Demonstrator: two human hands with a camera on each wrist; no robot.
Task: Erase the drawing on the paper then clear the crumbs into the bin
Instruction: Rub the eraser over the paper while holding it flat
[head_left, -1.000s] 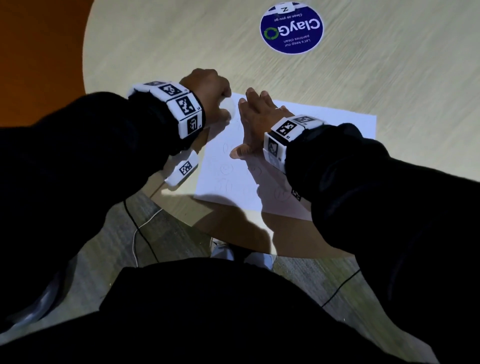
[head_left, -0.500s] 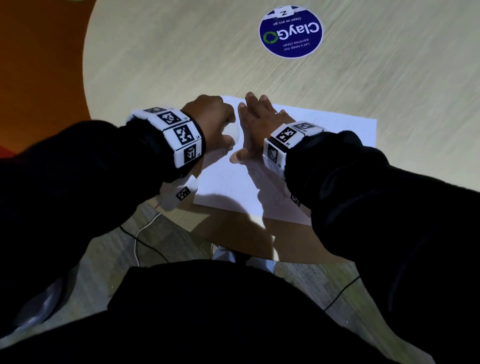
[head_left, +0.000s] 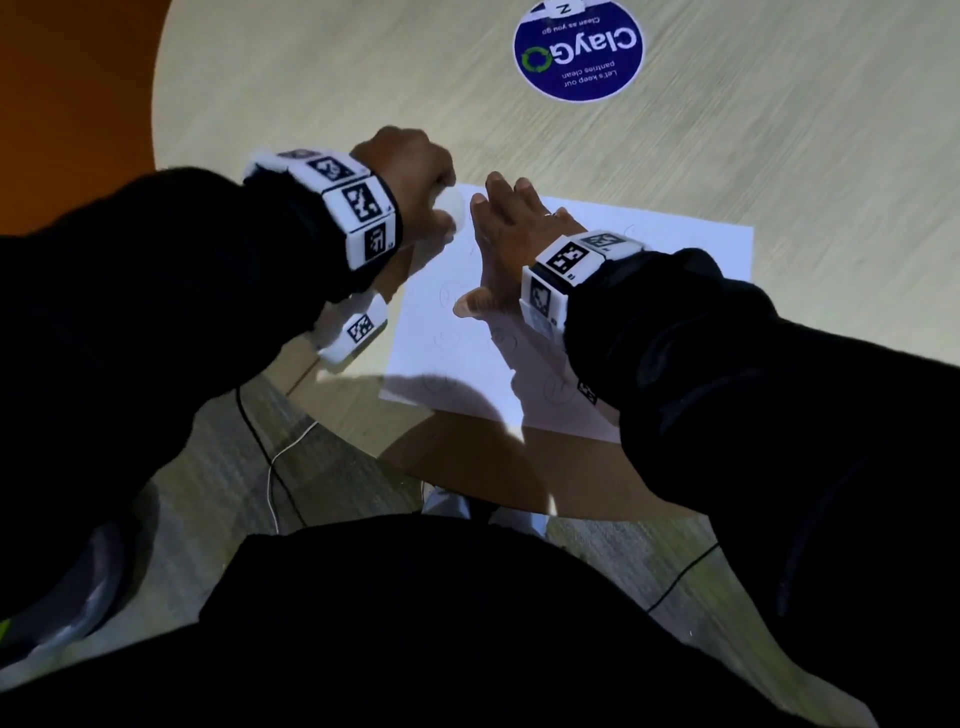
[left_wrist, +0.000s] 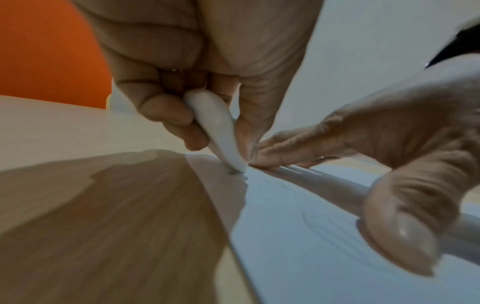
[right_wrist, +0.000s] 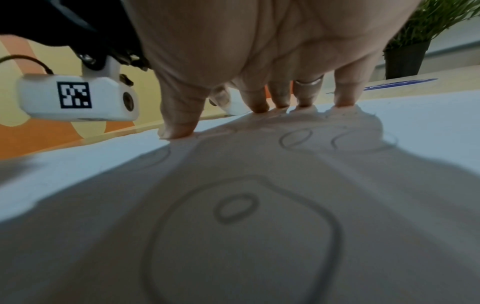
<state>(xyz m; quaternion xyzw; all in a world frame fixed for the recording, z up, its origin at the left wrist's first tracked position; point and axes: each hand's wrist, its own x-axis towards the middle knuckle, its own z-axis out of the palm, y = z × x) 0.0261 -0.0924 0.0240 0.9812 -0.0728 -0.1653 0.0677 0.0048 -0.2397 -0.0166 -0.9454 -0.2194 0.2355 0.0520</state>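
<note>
**Erasing under way at the paper's far left corner; most of the drawing untouched**

The paper (head_left: 649, 270) is shown lying at the near edge of the round counter (head_left: 363, 78). It is pinned by the right hand (head_left: 511, 244), whose fingers (right_wrist: 344, 96) are held straight and pressed flat on the sheet. A white eraser (left_wrist: 221, 131) is pinched by the curled fingers of the left hand (head_left: 410, 171), and its tip is set on the paper at the sheet's far left corner, just beside the right fingertips.

Pencil outlines (right_wrist: 246, 216) of rings and ovals are seen intact under and around the right palm, and fainter ones toward the near edge. Erasing is therefore judged barely begun. A small dark fleck, possibly crumbs, is visible at the eraser's tip. No bin is in view; clearing the crumbs is yet to be done.
</note>
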